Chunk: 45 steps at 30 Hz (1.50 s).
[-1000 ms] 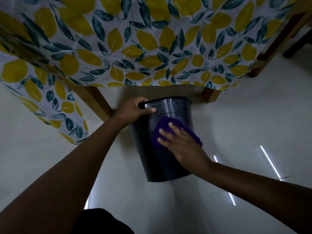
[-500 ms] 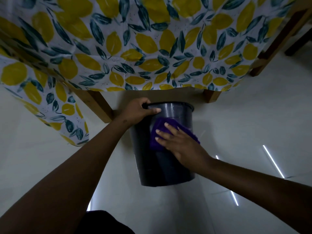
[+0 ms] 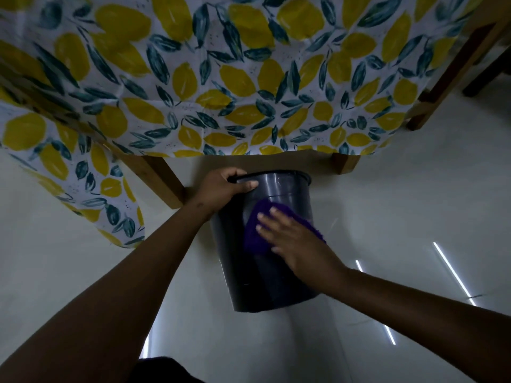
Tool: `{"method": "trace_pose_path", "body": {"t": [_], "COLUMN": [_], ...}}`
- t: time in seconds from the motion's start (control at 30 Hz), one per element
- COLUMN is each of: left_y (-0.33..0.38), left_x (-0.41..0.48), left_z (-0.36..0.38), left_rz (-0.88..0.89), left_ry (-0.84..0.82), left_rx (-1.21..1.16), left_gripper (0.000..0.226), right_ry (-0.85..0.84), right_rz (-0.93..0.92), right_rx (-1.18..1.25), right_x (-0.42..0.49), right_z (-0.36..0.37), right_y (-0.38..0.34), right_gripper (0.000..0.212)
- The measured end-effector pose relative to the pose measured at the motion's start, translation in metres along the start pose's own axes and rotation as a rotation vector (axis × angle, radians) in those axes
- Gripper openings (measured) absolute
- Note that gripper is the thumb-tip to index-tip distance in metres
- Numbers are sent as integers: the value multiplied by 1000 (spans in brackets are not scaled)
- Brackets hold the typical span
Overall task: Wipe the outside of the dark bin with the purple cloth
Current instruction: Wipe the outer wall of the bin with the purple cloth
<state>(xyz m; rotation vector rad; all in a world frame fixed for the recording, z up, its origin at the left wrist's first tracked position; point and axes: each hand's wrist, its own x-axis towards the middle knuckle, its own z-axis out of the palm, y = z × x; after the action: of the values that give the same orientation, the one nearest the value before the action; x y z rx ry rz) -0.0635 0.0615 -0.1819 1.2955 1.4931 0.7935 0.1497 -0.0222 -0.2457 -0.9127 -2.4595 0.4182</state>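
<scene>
The dark bin point(image 3: 265, 283) stands on the pale floor, just in front of the table. My left hand point(image 3: 221, 189) grips its rim on the left side, thumb lying over the outer wall. The purple cloth point(image 3: 255, 230) lies flat against the bin's upper outer wall. My right hand point(image 3: 296, 241) presses on the cloth with fingers spread, covering its right half. The bin's far side and its inside are hidden.
A table with a lemon-and-leaf patterned cloth point(image 3: 221, 78) overhangs the bin from behind. Wooden legs stand at the left point(image 3: 166, 183), behind the bin on the right point(image 3: 345, 163) and at the far right point(image 3: 442, 87). The glossy floor point(image 3: 401, 217) reflects ceiling light strips.
My right hand has slid the cloth up the bin's wall towards the rim, then a little back down and to the right. My left hand kept its grip on the rim.
</scene>
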Motion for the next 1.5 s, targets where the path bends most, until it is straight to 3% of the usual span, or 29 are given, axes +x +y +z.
{"method": "trace_pose_path", "body": {"t": [0.1, 0.17, 0.27, 0.33, 0.43, 0.53, 0.63, 0.7, 0.87, 0.93, 1.0, 1.1, 1.17, 1.23, 1.37, 1.43, 1.5], "left_y": [1, -2, -3, 0, 11, 12, 3, -2, -3, -2, -2, -3, -3, -5, -5, -4, -4], "left_x": [-2, -3, -1, 3, 7, 5, 4, 3, 4, 4, 3, 0, -2, -2, -1, 0, -1], "left_z": [2, 1, -5, -8, 1, 10, 6, 4, 1, 0, -2, -3, -3, -3, -8, -10, -12], "left_rz": [17, 24, 41, 80, 134, 118, 114, 121, 111, 105, 98, 51, 27, 27, 14, 35, 63], "left_ry": [9, 31, 4, -52, -89, -41, 56, 87, 78, 48, 39, 64, 102, 128, 96, 73, 79], "left_rx": [-26, -44, 32, 167, 296, 207, 195, 179, 169, 159, 138, 76, 64, 81, 106, 150, 228], "left_gripper": [19, 16, 13, 20, 33, 31, 19, 17, 16, 15, 15, 25, 29, 29, 27, 26, 23], "right_ry": [194, 141, -111, -238, -213, -84, 167, 199, -142, -129, -11, 192, 235, 145, -120, -126, -99], "right_rz": [288, 147, -203, -261, -257, -120, 176, 282, -140, -179, -66, 273, 336, 215, -195, -245, -156], "right_rx": [149, -22, -166, -238, -296, -206, 5, 81, -160, -141, -65, 145, 231, 133, -81, -89, -39], "right_x": [9, 6, -7, -7, 0, 6, 10, 5, -19, -17, -9, -2, -3, -8, -15, -12, -8], "right_z": [-15, -17, -8, 0, 4, -1, -13, -14, 10, 13, 9, -5, -8, -1, 14, 11, 5], "right_y": [5, 2, -12, -16, -12, -11, 2, 9, -5, -3, -2, 2, 1, -2, -12, -10, -8], "right_gripper": [49, 52, 66, 77, 73, 59, 46, 45, 73, 71, 64, 49, 46, 52, 65, 63, 59]}}
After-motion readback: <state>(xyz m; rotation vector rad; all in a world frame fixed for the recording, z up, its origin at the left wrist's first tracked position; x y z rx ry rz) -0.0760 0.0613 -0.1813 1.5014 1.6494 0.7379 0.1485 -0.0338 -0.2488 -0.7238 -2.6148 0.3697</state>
